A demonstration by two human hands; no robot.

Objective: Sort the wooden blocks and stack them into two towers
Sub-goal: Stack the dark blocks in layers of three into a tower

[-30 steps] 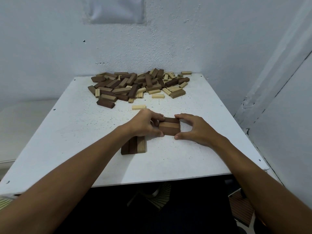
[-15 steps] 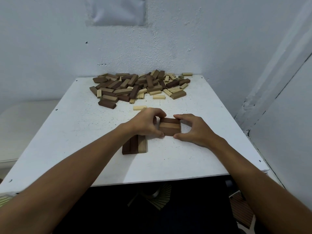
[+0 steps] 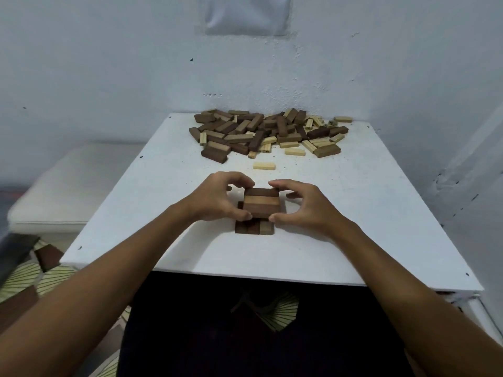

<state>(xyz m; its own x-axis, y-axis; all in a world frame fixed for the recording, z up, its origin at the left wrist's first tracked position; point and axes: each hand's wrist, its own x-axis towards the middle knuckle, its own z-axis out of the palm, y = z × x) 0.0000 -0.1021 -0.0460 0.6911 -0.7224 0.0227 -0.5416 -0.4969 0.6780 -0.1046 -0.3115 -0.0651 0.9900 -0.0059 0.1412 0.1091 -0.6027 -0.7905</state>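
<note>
Both hands hold a layer of three brown blocks (image 3: 261,203) side by side, crosswise over a bottom layer of three blocks (image 3: 254,228) on the white table (image 3: 353,213). My left hand (image 3: 217,198) grips the layer's left end between thumb and curled fingers. My right hand (image 3: 302,204) grips its right end the same way. Whether the held layer rests on the bottom one or hovers just above it, I cannot tell. A heap of dark and pale loose blocks (image 3: 266,131) lies at the table's far edge.
One pale block (image 3: 264,166) lies alone between the heap and my hands. Walls close in behind and to the right of the table. A white cushion (image 3: 60,197) sits lower to the left. The table's near edge runs just below my forearms.
Both hands carried the three-block layer from the table to the right of the first layer over onto it, crosswise. The view shifted as well.
</note>
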